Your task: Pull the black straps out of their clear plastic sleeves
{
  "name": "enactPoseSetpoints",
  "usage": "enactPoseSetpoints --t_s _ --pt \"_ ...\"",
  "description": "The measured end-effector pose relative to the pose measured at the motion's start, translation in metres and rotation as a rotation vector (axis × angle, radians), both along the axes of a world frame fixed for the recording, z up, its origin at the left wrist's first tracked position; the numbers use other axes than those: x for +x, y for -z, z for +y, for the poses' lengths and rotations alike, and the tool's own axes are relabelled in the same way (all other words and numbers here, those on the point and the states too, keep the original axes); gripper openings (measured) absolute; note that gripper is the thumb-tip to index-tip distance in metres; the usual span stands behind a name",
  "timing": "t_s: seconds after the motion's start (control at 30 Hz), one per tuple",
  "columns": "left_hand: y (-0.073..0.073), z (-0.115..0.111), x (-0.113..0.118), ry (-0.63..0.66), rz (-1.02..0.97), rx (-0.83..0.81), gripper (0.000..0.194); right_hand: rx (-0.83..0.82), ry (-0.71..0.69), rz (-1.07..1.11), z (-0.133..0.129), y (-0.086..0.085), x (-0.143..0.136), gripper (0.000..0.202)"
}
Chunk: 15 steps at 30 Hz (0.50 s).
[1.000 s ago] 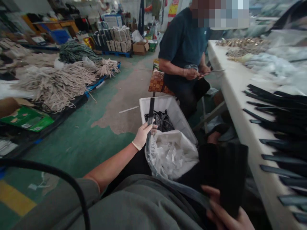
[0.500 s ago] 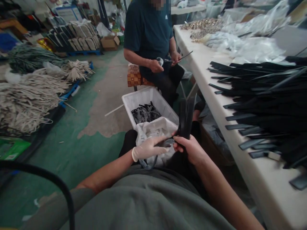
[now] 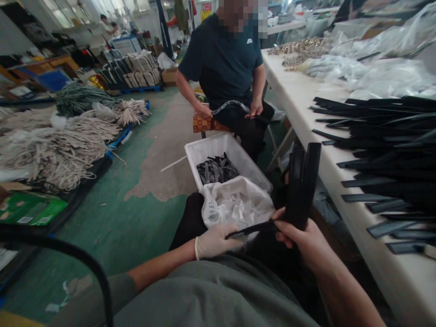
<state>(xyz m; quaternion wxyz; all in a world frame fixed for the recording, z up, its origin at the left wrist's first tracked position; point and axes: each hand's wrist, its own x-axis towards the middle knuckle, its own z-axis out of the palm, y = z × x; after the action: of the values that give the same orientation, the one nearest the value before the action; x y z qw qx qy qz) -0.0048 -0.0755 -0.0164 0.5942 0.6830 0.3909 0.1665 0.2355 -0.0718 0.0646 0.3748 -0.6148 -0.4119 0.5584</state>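
My right hand (image 3: 303,238), bare, is wrapped round the lower part of a bundle of flat black straps (image 3: 300,188) that stands up from the grip. One black strap (image 3: 254,229) runs leftward from the bundle to my left hand (image 3: 215,241). That hand wears a pale thin glove, and its fingers are closed on the strap's end. Just beyond both hands lies an open white plastic bag (image 3: 235,202) with clear, crumpled material inside.
Behind the bag stands a white bin (image 3: 195,154) holding black strips (image 3: 218,169). A co-worker (image 3: 225,68) sits facing me with a clear strip between both hands. More black straps (image 3: 381,154) cover the white table (image 3: 289,95) on the right. Beige cord bundles (image 3: 61,141) lie at left.
My right hand has moved right with the bundle, and a strap now stretches between my hands. My left fingers have closed on it. The co-worker's hands have spread apart. The view has shifted.
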Motion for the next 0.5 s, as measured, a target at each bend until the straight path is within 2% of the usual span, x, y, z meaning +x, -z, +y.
enactPoseSetpoints --t_s 0.07,0.1,0.13,0.2,0.27,0.33,0.43,0.5 --pt "0.004 0.002 -0.008 -0.035 -0.143 -0.335 0.045 0.003 0.027 -0.025 0.000 0.004 0.010 0.038" --pt "0.007 0.007 -0.012 -0.085 -0.176 -0.434 0.049 0.007 0.037 -0.036 0.000 0.007 0.015 0.042" --pt "0.010 0.014 -0.017 -0.159 -0.186 -0.471 0.051 0.014 0.047 -0.047 -0.001 0.010 0.020 0.046" --pt "0.014 0.041 -0.026 -0.351 -0.206 -0.424 0.050 0.033 0.079 -0.075 -0.004 0.015 0.031 0.046" --pt "0.008 0.081 -0.036 -0.545 -0.302 -0.345 0.046 0.063 0.155 -0.121 -0.007 0.017 0.042 0.039" --pt "-0.007 0.131 -0.045 -0.712 -0.461 -0.297 0.037 0.106 0.262 -0.172 -0.005 0.017 0.050 0.030" --pt "-0.039 0.210 -0.049 -0.856 -0.587 -0.201 0.026 0.184 0.396 -0.234 0.014 0.014 0.056 0.021" --pt "-0.055 0.256 -0.045 -0.897 -0.586 -0.110 0.028 0.236 0.458 -0.256 0.038 0.014 0.055 0.017"
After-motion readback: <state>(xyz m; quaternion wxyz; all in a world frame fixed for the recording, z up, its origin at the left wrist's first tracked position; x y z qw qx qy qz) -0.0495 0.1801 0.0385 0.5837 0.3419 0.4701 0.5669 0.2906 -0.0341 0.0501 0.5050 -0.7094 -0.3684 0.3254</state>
